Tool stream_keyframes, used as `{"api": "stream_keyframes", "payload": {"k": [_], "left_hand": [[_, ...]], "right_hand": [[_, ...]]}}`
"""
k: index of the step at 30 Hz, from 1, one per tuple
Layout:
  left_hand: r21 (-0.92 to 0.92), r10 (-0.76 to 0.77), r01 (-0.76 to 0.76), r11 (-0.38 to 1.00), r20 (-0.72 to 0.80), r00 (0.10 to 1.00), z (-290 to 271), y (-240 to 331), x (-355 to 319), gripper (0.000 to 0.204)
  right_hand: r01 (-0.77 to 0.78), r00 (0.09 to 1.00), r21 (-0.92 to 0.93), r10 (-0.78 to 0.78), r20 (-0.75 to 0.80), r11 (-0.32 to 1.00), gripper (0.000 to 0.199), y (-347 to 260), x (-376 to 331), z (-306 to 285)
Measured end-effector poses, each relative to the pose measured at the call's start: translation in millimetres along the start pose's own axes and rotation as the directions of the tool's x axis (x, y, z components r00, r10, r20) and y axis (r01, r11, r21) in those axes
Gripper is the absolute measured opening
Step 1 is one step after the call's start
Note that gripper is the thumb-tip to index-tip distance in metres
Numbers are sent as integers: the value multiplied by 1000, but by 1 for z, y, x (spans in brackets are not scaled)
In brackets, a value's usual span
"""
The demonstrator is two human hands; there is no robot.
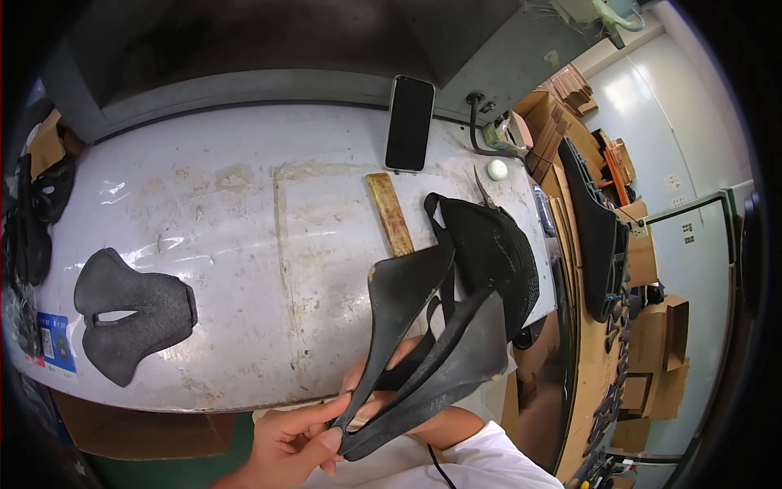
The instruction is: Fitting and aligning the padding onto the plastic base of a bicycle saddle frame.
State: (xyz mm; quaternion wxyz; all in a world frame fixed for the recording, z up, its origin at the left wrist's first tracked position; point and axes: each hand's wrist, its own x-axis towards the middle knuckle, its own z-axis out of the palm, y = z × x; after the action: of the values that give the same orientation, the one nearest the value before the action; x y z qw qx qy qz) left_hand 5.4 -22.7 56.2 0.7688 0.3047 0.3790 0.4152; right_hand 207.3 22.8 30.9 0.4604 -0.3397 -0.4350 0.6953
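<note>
A black, flexible piece point(468, 346) with two wide flared wings and a narrow tip, like a bicycle saddle cover, is held tilted at the table's front edge. My left hand point(297, 436) pinches its narrow end between thumb and fingers. Behind the piece, my right hand point(399, 359) grips it from the far side; most of that hand is hidden. Black straps or strips show between the wings. On the left of the table lies a dark grey saddle-shaped pad point(151, 318) with a slot in it. A black mesh-like bundle point(489, 253) touches or sits just behind the held piece.
The white table point(236, 212) is stained. Towards its back right are a phone point(410, 122), a worn flat bar point(389, 213), pointed scissors or tweezers point(485, 187) and a white ball point(497, 169). Cardboard boxes point(652, 359) stand at right; black parts point(37, 220) pile up at left.
</note>
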Motion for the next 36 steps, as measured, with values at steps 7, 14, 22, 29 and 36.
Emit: {"api": "stream_keyframes", "payload": {"k": [7, 14, 22, 29, 36], "left_hand": [[299, 44, -53, 953, 35, 998, -5, 8, 3, 33], [-272, 245, -308, 912, -242, 939, 17, 1, 53, 79], [-207, 277, -328, 922, -240, 930, 16, -14, 56, 65], [-102, 378, -417, 903, -271, 885, 25, -25, 55, 64], [127, 531, -517, 847, -248, 810, 26, -29, 49, 68]], "right_hand": [[-153, 964, 101, 171, -204, 983, 35, 12, -11, -3], [-1, 1000, -138, 5, 24, 990, 42, 45, -30, 20], [-389, 880, 54, 354, 318, 920, 47, 63, 12, 21], [-232, 920, -90, 249, 304, 968, 49, 42, -8, 3], [-70, 939, -227, 141, 313, 971, 52, 27, 2, -6]]}}
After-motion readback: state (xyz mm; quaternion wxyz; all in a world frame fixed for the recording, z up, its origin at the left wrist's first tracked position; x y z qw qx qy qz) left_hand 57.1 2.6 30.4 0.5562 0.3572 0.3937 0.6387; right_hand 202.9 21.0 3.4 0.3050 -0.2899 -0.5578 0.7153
